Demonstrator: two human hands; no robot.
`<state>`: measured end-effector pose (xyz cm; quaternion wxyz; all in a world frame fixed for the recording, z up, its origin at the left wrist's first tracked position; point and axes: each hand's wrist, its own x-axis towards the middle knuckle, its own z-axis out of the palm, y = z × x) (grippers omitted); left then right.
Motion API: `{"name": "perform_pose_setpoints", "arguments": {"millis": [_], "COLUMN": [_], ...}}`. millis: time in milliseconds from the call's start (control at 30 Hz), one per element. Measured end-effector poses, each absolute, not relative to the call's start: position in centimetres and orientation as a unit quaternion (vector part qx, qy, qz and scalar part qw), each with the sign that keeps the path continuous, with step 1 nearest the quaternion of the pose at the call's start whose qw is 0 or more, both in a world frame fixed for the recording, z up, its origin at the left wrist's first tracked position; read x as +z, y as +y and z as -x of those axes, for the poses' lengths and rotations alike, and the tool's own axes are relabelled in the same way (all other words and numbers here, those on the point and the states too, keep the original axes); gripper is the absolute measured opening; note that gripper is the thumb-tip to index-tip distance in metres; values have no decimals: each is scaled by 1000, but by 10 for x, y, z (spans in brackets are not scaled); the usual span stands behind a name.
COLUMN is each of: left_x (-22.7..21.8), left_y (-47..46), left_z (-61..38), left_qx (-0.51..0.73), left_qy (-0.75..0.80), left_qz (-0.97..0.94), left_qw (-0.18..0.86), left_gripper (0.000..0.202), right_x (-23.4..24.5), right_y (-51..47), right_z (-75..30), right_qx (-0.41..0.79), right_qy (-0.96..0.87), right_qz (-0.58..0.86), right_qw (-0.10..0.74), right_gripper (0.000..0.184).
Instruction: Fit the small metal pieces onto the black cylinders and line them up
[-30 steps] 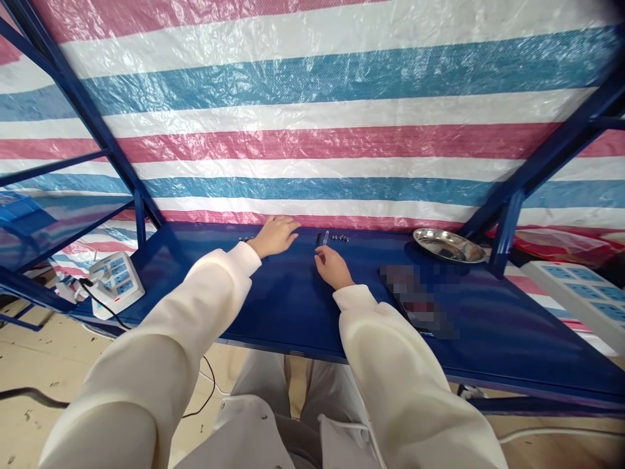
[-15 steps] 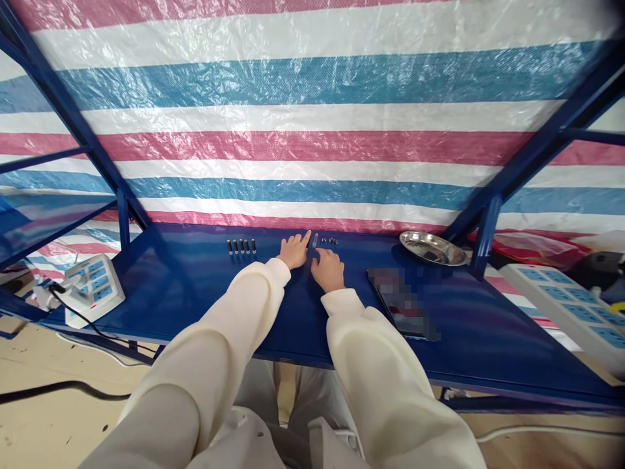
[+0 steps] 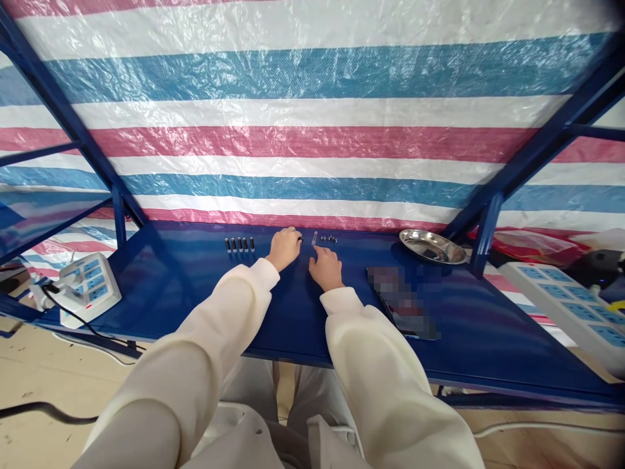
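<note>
Both hands rest at the back of a blue metal shelf (image 3: 205, 293), close together. My left hand (image 3: 284, 247) has its fingers curled, with something small and dark at its fingertips that I cannot make out. My right hand (image 3: 325, 267) lies just to its right, fingers bent down onto the shelf, below a small clear tube (image 3: 314, 238). A row of several small dark cylinders (image 3: 239, 245) stands to the left of my left hand. A few tiny dark parts (image 3: 329, 240) lie right of the tube.
A round steel dish (image 3: 431, 246) sits at the back right by a blue upright post (image 3: 481, 241). A dark flat device (image 3: 403, 299) lies right of my right arm. White power strips lie at the left (image 3: 88, 286) and far right (image 3: 571, 306). A striped tarp hangs behind.
My left hand moved right from over the row of cylinders, uncovering them, then curled its fingers beside the tube. My right hand shifted slightly toward it.
</note>
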<state>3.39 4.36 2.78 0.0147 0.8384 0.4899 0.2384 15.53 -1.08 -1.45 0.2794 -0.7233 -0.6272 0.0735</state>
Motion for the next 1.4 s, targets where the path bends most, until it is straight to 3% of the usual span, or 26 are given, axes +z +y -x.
{"name": "perform_pose_setpoints", "arguments": {"millis": [233, 467, 1067, 1200, 1400], "left_x": [27, -5, -10, -12, -15], "left_y": [2, 0, 5, 6, 9], "left_z": [1, 0, 3, 3, 5], "left_qx": [445, 534, 536, 543, 548], "left_qy": [477, 465, 464, 462, 449], "left_qz": [-741, -641, -615, -606, -585], "left_qw": [156, 296, 344, 353, 395], "left_gripper": [16, 10, 9, 12, 18], "right_x": [-21, -33, -32, -22, -8], "right_y": [-2, 16, 37, 28, 10], "right_z": [-157, -158, -158, -159, -158], "right_qx": [90, 80, 106, 108, 119], "right_qy": [-635, -624, -618, -621, -592], "right_qz": [717, 728, 735, 707, 602], "right_qw": [272, 271, 258, 321, 522], "right_gripper": [45, 44, 44, 44, 34]}}
